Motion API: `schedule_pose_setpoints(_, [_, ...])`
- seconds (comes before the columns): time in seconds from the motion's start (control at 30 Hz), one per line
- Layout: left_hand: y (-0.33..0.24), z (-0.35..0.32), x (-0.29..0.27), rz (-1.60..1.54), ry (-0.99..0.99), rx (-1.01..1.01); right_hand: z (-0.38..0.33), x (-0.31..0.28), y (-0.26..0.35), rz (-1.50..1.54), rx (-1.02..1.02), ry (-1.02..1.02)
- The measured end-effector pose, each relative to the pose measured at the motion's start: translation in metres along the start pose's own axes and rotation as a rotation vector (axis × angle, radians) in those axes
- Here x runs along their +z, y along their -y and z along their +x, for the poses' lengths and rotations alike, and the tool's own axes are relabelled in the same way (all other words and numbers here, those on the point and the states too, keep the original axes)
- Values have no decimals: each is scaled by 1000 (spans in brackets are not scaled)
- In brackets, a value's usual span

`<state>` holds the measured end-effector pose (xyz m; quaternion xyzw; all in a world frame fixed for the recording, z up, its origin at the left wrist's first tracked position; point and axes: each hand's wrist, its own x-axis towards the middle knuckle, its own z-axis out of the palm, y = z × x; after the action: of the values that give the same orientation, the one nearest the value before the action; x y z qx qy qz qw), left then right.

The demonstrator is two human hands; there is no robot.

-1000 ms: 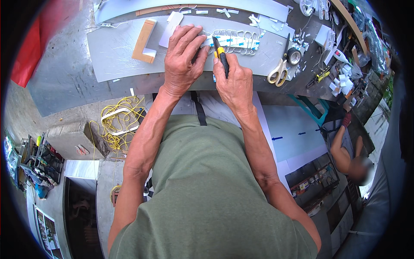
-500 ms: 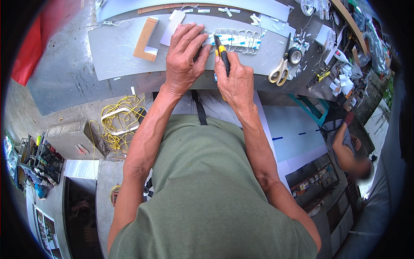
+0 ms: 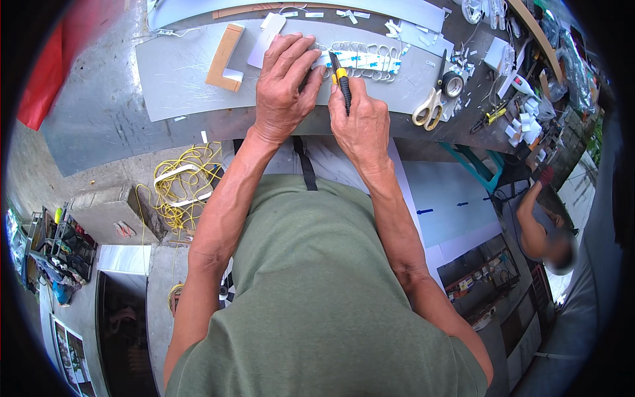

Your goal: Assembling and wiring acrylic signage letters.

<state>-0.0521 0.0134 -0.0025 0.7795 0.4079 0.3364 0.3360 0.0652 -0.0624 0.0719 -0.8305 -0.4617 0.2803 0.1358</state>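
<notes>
My right hand [image 3: 362, 122] is closed round a yellow-and-black utility knife [image 3: 342, 78]. Its blade end points away from me, over the left part of a row of wired modules [image 3: 370, 62]. White-and-blue adhesive tape runs along this row, and thin wire loops stick out on both sides. At the row's left end is my left hand [image 3: 284, 89], fingers bent and thumb drawn in, holding that end against a grey sheet [image 3: 178, 73]. The fingers partly cover what is under them. A white rounded piece [image 3: 264, 45] lies just beyond my left hand.
An orange-brown angled piece [image 3: 225, 58] lies left on the sheet. Scissors [image 3: 428, 111], a tape roll [image 3: 453, 85] and white scraps lie to the right. A screwdriver [image 3: 489, 120] sits near the table's right edge. Tangled yellow cord [image 3: 182, 188] lies below left; another person [image 3: 534, 225] is at right.
The knife has tilted slightly more upright, and its tip has shifted a little to the right. My left hand stays almost in place. The other person at right has moved an arm and leaned lower.
</notes>
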Motion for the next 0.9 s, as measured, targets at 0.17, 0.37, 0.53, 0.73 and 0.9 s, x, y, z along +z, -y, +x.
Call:
schedule_pose_setpoints(0.17, [-1, -1, 0, -3, 3, -1, 0, 5, 8, -94, -22, -41])
schedule_pose_setpoints(0.37, [0, 0, 2, 5, -8, -8, -6, 1, 13, -162, 30, 54])
schedule_pose_setpoints(0.53, [-1, 0, 0, -19, 6, 8, -16, -6, 12, -150, 43, 51])
schedule_pose_setpoints(0.73, [-2, 1, -11, -21, -2, -11, -7, -11, 10, 87, 35, 0])
schedule_pose_setpoints(0.9, [2, 0, -8, -8, 22, 4, 0, -2, 3, 163, 59, 5])
